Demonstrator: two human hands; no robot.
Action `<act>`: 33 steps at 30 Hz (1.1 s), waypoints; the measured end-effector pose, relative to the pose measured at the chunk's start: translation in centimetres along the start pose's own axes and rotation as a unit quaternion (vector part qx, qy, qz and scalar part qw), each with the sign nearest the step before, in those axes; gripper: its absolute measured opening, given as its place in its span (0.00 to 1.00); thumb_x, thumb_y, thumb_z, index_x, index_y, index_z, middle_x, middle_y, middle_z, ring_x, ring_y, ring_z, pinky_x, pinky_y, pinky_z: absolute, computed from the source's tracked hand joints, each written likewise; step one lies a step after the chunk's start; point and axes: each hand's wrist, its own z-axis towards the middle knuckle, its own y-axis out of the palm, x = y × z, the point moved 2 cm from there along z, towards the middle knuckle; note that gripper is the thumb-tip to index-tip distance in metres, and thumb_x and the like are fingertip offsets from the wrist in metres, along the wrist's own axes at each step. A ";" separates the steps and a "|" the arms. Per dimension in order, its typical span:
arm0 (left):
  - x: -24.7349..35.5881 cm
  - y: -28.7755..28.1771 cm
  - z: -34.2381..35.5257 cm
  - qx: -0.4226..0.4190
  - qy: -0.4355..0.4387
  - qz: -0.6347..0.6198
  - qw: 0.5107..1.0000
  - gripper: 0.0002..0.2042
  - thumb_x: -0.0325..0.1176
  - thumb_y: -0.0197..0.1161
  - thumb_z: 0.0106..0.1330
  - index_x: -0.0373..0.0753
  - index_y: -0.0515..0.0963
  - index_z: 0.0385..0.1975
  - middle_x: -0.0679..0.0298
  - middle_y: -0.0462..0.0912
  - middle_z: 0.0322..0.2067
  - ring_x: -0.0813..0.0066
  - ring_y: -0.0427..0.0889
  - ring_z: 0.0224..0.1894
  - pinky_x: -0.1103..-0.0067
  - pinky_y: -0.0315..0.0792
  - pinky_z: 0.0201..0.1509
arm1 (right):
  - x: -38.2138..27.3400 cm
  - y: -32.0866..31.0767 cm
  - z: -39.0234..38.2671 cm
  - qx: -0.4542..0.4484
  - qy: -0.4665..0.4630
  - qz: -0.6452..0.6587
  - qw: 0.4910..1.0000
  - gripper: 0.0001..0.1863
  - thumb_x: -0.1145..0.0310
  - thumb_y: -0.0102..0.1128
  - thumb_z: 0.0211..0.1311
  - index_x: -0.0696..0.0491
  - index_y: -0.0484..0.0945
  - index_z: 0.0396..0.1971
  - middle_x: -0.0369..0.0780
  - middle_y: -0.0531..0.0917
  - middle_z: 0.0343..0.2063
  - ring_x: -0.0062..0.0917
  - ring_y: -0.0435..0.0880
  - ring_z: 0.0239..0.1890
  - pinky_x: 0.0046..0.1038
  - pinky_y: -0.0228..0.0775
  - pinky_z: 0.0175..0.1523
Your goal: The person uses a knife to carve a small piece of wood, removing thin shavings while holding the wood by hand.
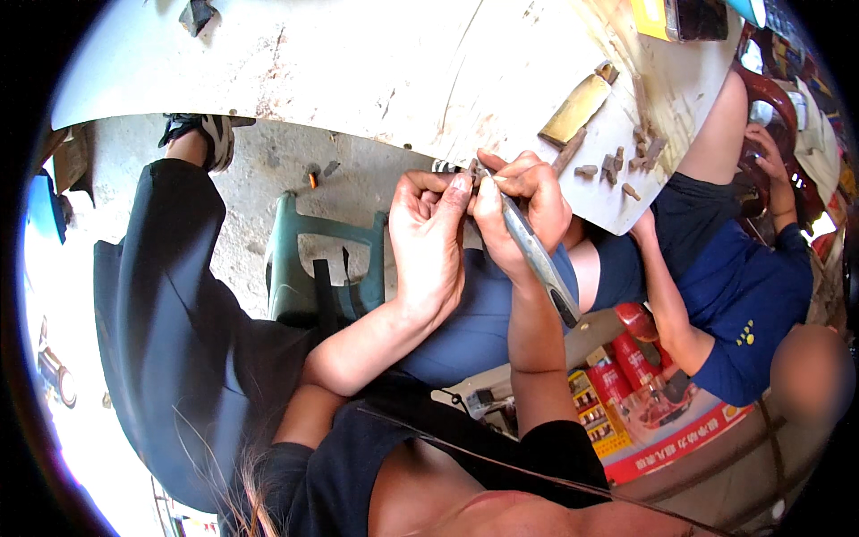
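In the head view, the landmark is the white worktable [358, 63], its scuffed curved edge running across the upper part of the frame. Just below that edge, the left hand [429, 242] pinches a small wooden piece [472, 170] between thumb and fingertips, closed tight on it; the piece is mostly hidden, so its exact shape is hard to tell. The right hand [523, 201] is wrapped shut around a carving knife [537, 255], whose grey handle trails down and away from the table toward the person's lap while the working end meets the wooden piece. The piece looks light, stiff and small enough to slip, so a firm fingertip pinch close to the cut seems the sensible hold; the knife is best gripped at the handle, well clear of the blade. On the table's right part lie a flat brass-coloured block [574, 109] and several small wood scraps [617, 166]. Below the table, to the left, stands a green plastic stool [309, 268]. Right of the table sits another person in a blue shirt [743, 295].
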 end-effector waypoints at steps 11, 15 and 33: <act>0.0 0.4 0.1 0.024 0.005 -0.007 1.000 0.05 0.21 0.56 0.66 0.35 0.67 0.33 0.62 0.77 0.30 0.83 0.75 0.33 0.86 0.71 0.39 | 0.0 0.2 0.0 0.008 -0.026 -0.024 0.999 0.12 0.79 0.63 0.46 0.58 0.66 0.20 0.41 0.72 0.18 0.29 0.76 0.22 0.34 0.81 0.37; 0.1 0.2 0.1 0.007 0.000 -0.017 1.000 0.05 0.21 0.56 0.66 0.35 0.67 0.32 0.62 0.77 0.29 0.83 0.75 0.32 0.86 0.71 0.39 | -0.2 -0.2 0.2 -0.011 0.011 -0.007 1.000 0.12 0.80 0.63 0.46 0.58 0.66 0.20 0.41 0.72 0.17 0.28 0.76 0.21 0.33 0.81 0.38; 0.3 0.1 0.1 0.022 -0.007 0.003 1.000 0.05 0.22 0.58 0.65 0.35 0.67 0.32 0.61 0.78 0.30 0.84 0.75 0.32 0.86 0.71 0.38 | 0.6 0.3 -0.3 0.025 -0.024 -0.006 0.999 0.11 0.78 0.62 0.48 0.59 0.66 0.22 0.42 0.73 0.19 0.30 0.76 0.22 0.34 0.81 0.35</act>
